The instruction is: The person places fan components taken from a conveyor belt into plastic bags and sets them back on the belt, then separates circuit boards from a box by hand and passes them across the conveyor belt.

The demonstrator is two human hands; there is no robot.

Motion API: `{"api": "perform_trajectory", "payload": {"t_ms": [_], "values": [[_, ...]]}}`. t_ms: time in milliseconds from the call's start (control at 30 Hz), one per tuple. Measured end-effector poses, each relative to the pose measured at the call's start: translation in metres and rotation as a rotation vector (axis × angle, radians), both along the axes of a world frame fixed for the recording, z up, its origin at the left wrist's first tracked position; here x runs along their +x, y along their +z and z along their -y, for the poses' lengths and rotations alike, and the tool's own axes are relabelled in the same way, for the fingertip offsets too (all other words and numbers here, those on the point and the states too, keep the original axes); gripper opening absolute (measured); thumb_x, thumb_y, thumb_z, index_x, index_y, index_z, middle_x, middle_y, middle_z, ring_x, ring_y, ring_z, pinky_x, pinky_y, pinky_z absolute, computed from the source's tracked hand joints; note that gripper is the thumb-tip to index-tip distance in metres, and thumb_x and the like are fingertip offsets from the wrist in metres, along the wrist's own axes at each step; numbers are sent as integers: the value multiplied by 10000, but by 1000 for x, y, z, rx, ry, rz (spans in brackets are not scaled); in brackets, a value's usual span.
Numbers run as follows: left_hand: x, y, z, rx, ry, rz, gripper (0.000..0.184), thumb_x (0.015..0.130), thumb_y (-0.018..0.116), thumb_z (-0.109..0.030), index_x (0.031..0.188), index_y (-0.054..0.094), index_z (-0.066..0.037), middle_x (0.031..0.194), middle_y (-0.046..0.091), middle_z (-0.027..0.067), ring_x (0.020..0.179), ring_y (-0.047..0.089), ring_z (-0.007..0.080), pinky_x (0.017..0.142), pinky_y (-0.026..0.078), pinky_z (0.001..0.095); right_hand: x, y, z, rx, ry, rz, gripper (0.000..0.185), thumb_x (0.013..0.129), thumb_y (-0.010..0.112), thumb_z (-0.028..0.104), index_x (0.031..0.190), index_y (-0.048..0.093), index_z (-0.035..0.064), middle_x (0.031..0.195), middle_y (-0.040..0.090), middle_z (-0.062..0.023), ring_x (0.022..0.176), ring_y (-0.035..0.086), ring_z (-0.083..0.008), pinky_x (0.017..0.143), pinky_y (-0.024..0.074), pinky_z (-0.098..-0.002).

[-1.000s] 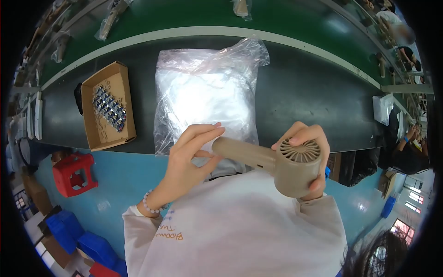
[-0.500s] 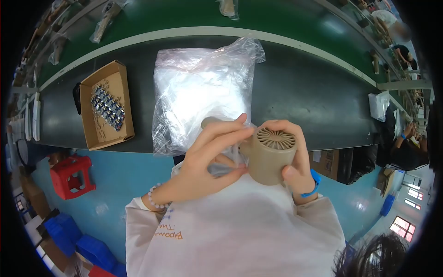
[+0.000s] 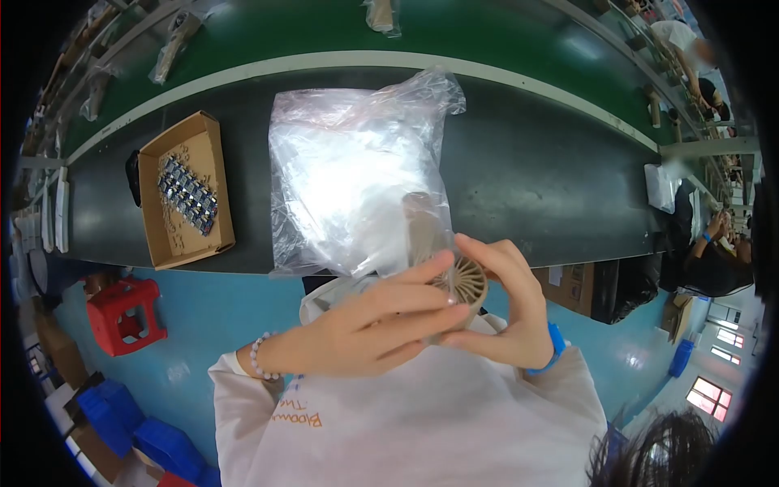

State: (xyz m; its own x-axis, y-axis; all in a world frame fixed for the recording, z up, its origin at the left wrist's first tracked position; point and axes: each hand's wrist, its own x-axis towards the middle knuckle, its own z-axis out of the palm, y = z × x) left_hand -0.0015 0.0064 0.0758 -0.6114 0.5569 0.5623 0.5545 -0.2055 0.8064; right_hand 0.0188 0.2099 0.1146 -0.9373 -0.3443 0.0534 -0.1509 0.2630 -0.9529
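A tan handheld fan (image 3: 470, 281) with a round, spoked grille is between my two hands in front of my chest. Its handle (image 3: 421, 219) points away from me over a pile of clear plastic bags (image 3: 345, 170), and clear film seems to lie over it. My left hand (image 3: 365, 326), with a beaded bracelet at the wrist, has its fingers across the near side of the fan head, slightly blurred. On the other side my right hand (image 3: 521, 312), wearing a blue wristband, grips the head between thumb and fingers.
A cardboard box (image 3: 221, 178) with small metallic parts stands left on the dark bench (image 3: 552, 178). Beyond runs a green conveyor belt (image 3: 300, 28) carrying bagged items (image 3: 381, 15). A red stool (image 3: 126, 312) is on the floor at left. Other people sit at far right.
The fan has turned and moved left, its handle now pointing away from me. My left hand has come across the fan head; my right hand has shifted its grip.
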Motion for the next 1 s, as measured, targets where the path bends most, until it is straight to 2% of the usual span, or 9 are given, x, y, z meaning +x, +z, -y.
{"api": "perform_trajectory", "payload": {"t_ms": [233, 433, 500, 567, 633, 767, 867, 933, 1000], "values": [[-1, 9, 5, -132, 92, -174, 417, 682, 713, 80, 1085, 622, 22, 1126, 480, 112, 1240, 425, 380, 999, 447, 356, 6, -7, 20, 164, -151, -195, 734, 626, 806, 144, 1274, 480, 36, 1016, 524, -96, 871, 508, -218, 764, 434, -315], [-3, 15, 4, -77, 59, -92, 378, 682, 718, 76, 1046, 632, 23, 1077, 508, 106, 1118, 545, 299, 989, 455, 379, -16, -25, 14, 261, -26, -319, 980, 574, 790, 479, 1344, 373, 39, 1241, 392, -180, 1086, 419, -339, 874, 406, -408], [-12, 22, 10, -31, 65, 170, 329, 686, 728, 66, 999, 644, 15, 1050, 525, 107, 928, 601, 217, 961, 466, 433, -22, -22, 3, 136, 84, -333, 1010, 554, 800, 511, 1339, 377, 38, 1303, 363, -192, 1138, 404, -349, 933, 378, -410], [-14, 23, 14, 33, 77, 221, 328, 645, 758, 61, 949, 649, 12, 1038, 538, 109, 837, 566, 196, 935, 478, 435, -22, -26, 0, 100, 210, -326, 991, 569, 819, 465, 1342, 369, 39, 1329, 355, -207, 1164, 397, -368, 939, 384, -428], [-18, 21, 13, 28, 81, 83, 413, 632, 762, 91, 1020, 631, 39, 1058, 512, 120, 833, 629, 195, 749, 516, 290, -22, -25, 10, 244, 276, -293, 879, 615, 812, 363, 1313, 390, 37, 1318, 376, -196, 1134, 439, -359, 891, 426, -410], [-17, 12, -1, 53, 107, -110, 460, 578, 793, 99, 999, 620, 30, 1031, 504, 116, 820, 635, 206, 731, 532, 266, -37, -44, 20, -90, 164, -196, 762, 618, 839, 255, 1240, 460, 28, 1266, 452, -156, 1146, 477, -289, 934, 407, -359], [-14, 9, 9, 94, 347, 54, 389, 592, 760, 66, 936, 598, -16, 943, 494, 105, 890, 598, 274, 778, 531, 327, -57, -43, 9, -420, 155, 59, 777, 608, 843, 189, 1250, 427, 57, 1179, 506, -85, 1088, 501, -195, 904, 420, -331], [-11, 4, 18, 131, 365, 123, 359, 616, 735, 53, 938, 592, -17, 936, 493, 106, 871, 596, 271, 773, 526, 337, -86, -46, -9, -444, 56, -90, 784, 596, 853, 217, 1242, 437, 60, 1199, 496, -65, 1087, 501, -177, 932, 409, -346], [-14, 2, 29, 117, 357, 168, 313, 671, 684, 25, 960, 571, -15, 927, 517, 116, 855, 585, 259, 735, 509, 348, -122, -54, -24, -664, -118, -74, 606, 777, 719, 331, 1235, 449, 41, 1180, 524, -56, 1088, 513, -167, 928, 417, -319]]}}
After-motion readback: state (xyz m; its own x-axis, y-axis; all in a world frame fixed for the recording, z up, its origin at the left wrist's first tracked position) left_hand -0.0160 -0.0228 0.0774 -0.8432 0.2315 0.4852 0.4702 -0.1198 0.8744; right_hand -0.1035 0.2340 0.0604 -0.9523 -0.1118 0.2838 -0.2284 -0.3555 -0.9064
